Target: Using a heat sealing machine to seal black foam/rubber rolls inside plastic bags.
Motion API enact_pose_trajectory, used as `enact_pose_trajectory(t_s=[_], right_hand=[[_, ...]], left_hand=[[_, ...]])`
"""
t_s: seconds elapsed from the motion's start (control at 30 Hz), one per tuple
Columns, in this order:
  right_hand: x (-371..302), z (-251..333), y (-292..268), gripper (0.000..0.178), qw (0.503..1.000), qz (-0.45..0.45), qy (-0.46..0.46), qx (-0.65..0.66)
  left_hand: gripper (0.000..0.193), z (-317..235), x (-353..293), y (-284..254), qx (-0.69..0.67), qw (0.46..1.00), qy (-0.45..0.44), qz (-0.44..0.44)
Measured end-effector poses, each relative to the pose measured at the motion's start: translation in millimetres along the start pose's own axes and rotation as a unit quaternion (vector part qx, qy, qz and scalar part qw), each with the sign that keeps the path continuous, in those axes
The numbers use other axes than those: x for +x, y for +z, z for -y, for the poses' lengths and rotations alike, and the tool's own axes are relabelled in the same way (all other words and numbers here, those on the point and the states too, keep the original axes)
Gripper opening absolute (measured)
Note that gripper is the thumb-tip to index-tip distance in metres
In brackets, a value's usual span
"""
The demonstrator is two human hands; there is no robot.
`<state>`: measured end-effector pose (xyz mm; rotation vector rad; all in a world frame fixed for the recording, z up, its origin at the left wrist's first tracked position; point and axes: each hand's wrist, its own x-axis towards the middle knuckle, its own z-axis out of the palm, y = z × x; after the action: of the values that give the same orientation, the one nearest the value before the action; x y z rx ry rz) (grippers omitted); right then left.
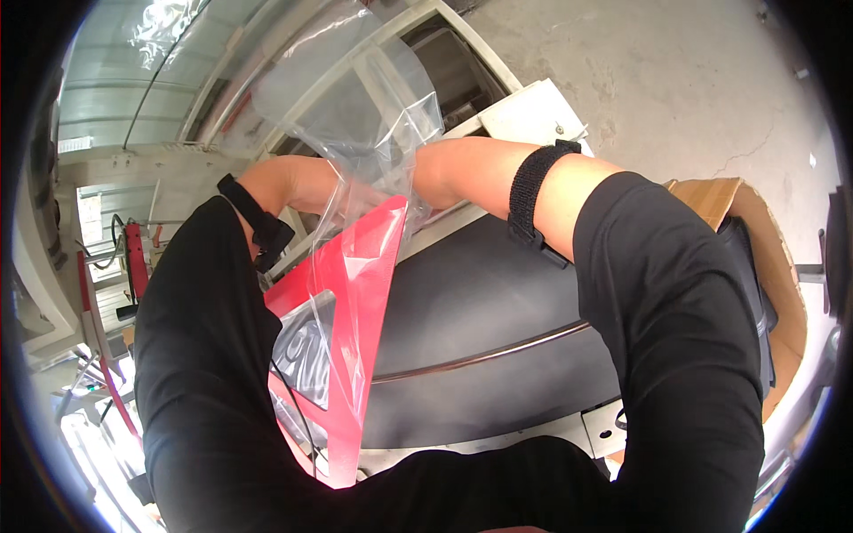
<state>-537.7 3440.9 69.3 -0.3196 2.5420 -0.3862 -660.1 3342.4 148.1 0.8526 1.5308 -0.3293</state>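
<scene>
A red panel (369,266), pointed at the top and with an opening in it, stands tilted in front of me. Clear plastic bag (382,124) material covers the panel and rises loosely past its tip. My left hand (313,182) is closed at the bag's left side, just above the panel's upper edge. From the right, my right hand (435,176) closes on the bag beside the tip. The film gathers narrowly between both hands. Bag folds and the panel partly hide the fingers of each. Black straps circle both forearms.
Beneath my arms lies a large dark curved panel (480,302) with a thin shiny strip across it. A pale frame (475,44) stands beyond my hands, with a white box-like part (533,115) at its corner. At right is an open cardboard box (777,258) holding dark items.
</scene>
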Motion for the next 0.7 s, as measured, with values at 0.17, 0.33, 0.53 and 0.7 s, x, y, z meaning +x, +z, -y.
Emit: enact_pose_trajectory(t_s=[0.17, 0.33, 0.53, 0.7], right_hand=[[-1, -25, 6, 0.03, 0.958, 0.007, 0.036, 0.285], [19, -40, 22, 0.033, 0.849, 0.002, 0.015, 0.527], [21, -42, 18, 0.031, 0.944, -0.12, -0.004, 0.308], [-20, -39, 4, 0.038, 0.974, -0.096, 0.044, 0.199]], left_hand=[[0.03, 33, 45, 2, -0.27, 0.96, -0.013, 0.07], [0.024, 22, 53, 5, -0.405, 0.901, 0.085, 0.13], [0.031, 31, 54, 2, -0.397, 0.915, 0.003, 0.076], [0.033, 29, 51, 9, -0.442, 0.89, 0.079, 0.072]])
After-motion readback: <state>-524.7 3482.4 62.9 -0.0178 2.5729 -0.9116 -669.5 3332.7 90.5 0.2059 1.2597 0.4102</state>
